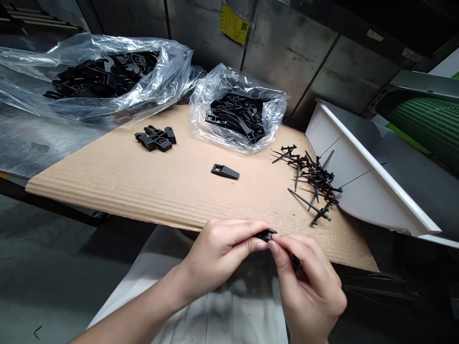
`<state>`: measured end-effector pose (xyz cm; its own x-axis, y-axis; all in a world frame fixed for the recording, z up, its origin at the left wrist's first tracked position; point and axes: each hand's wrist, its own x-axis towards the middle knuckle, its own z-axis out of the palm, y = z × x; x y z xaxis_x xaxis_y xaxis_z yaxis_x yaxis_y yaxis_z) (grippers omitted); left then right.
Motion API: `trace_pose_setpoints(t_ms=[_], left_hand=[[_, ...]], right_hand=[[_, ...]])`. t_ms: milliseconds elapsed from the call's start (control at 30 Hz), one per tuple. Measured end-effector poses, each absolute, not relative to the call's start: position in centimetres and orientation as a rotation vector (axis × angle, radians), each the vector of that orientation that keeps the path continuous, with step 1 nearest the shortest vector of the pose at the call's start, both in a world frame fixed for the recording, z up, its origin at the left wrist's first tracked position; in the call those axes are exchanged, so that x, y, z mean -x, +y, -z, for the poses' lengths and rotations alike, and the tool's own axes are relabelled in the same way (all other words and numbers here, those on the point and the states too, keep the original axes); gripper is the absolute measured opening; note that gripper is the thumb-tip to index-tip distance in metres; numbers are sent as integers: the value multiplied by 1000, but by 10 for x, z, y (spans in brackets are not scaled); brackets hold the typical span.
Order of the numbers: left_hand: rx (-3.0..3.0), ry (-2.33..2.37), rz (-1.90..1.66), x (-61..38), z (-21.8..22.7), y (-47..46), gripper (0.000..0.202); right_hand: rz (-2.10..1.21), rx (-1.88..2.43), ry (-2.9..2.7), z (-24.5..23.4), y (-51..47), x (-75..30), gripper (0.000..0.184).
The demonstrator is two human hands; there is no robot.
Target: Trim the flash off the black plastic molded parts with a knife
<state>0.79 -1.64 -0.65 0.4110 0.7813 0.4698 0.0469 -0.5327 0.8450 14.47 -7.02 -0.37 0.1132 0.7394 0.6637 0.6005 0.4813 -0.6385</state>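
Both hands meet just past the front edge of the cardboard sheet (172,181). My left hand (229,246) pinches a small black plastic part (266,234) between thumb and fingers. The fingertips of my right hand (308,277) close on the same part from the other side. More black plastic shows under the right fingers, mostly hidden by them. Beyond the hands, one flat, tapered black piece (229,173) with a square opening lies alone on the cardboard.
Thin black pin-like pieces (315,177) lie in a loose pile at the right, beside a white tray (380,181). Small black blocks (156,138) are grouped at the left. Two clear bags, one large (172,71) and one smaller (201,112), hold black parts at the back.
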Motion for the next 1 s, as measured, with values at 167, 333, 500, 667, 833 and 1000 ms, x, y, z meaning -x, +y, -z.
trace_pose_setpoints(t_ms=[167,333,500,667,833,1000], left_hand=[[-1843,736,-1152,-5,3,-17,19],[-1755,772,-1092,-5,1,-18,21],[-1744,757,-1031,-5,1,-16,22],[-1805,710,-950,-3,-3,-14,24],[-1873,688,-878,-3,-7,-12,26],[-1857,690,-882,-4,-7,-13,24]], right_hand=[[-754,1231,-1200,8,-65,-149,15],[-741,1256,-1177,10,-70,-157,24],[-470,1439,-1498,-1,-78,-163,22],[-278,1483,-1643,-1,-81,-166,27],[-89,1317,-1759,-1,-78,-164,18],[-65,1260,-1888,-7,-73,-164,19]])
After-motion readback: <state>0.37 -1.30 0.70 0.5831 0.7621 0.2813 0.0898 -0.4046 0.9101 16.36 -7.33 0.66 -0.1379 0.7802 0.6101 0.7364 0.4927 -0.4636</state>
